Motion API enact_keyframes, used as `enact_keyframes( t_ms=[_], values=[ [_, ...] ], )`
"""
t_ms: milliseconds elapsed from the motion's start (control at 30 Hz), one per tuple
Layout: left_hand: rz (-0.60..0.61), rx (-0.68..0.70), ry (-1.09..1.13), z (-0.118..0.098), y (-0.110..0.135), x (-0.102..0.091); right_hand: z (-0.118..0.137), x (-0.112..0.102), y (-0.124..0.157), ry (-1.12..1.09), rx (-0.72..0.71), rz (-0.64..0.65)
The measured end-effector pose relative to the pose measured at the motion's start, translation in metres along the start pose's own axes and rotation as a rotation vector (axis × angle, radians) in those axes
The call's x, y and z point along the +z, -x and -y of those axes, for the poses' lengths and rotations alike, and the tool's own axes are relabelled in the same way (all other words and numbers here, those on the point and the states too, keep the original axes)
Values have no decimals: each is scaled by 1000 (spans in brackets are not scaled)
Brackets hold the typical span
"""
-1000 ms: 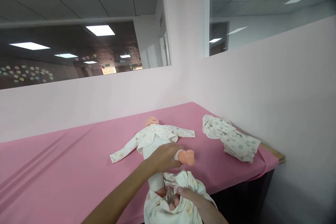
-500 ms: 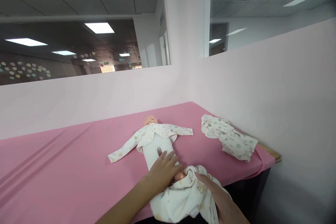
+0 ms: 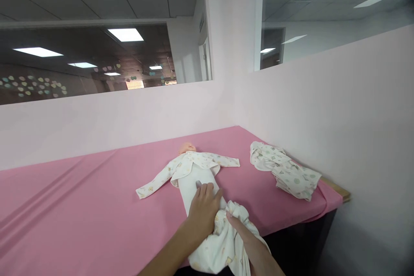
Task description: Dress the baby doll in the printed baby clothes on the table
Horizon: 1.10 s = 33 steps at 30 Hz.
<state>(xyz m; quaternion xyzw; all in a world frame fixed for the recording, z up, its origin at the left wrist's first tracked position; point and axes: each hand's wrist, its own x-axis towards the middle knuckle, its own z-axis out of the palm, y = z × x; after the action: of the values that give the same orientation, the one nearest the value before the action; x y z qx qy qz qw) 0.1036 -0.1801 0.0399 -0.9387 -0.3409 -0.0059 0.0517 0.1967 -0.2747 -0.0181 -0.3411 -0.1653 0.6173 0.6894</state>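
Observation:
A baby doll (image 3: pixel 198 175) lies on its back on the pink-covered table, head toward the wall, in a white patterned top (image 3: pixel 184 165) with both sleeves spread. My left hand (image 3: pixel 203 208) rests over its lower body, fingers curled around a leg that the hand largely hides. Close by, my right hand (image 3: pixel 243 233) grips the bunched edge of white patterned baby pants (image 3: pixel 217 250), its thumb on the gathered cloth. The fabric hangs in folds over the table's front edge. The doll's foot is out of sight, covered by cloth and hand.
A folded white garment with green print (image 3: pixel 287 170) lies at the right of the pink table cover (image 3: pixel 97 207). A wooden board edge (image 3: pixel 336 187) shows at the right corner. Pale walls (image 3: pixel 323 116) with windows close off the back and right.
The bunched pants have moved up and left onto the doll's foot, which was visible before. My left hand's fingers have curled more, and my right hand has come closer to it.

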Motion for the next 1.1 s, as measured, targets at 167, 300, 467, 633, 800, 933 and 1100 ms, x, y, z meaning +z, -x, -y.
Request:
enact_keyframes(
  t_ms=[167, 300, 467, 633, 800, 933, 1100],
  values=[
    [-75, -179, 559, -25, 41, -15, 6, 0, 3, -122, 217, -96],
    [74, -196, 668, -52, 65, -14, 11, -9, 11, -91, 124, -160],
    [40, -213, 481, -62, 60, 25, 10, -6, 11, -105, 256, -9],
    [-94, -130, 253, -56, 47, 58, 5, 0, 9, -103, 243, 89],
    [-185, -92, 205, -52, 42, 43, 0, 1, 6, -42, 124, 69],
    [-195, -174, 445, -46, 37, 21, -4, 3, 5, -34, 81, 65],
    [-187, -216, 664, -37, 25, 7, -3, 7, 5, -86, 55, 75]
  ],
)
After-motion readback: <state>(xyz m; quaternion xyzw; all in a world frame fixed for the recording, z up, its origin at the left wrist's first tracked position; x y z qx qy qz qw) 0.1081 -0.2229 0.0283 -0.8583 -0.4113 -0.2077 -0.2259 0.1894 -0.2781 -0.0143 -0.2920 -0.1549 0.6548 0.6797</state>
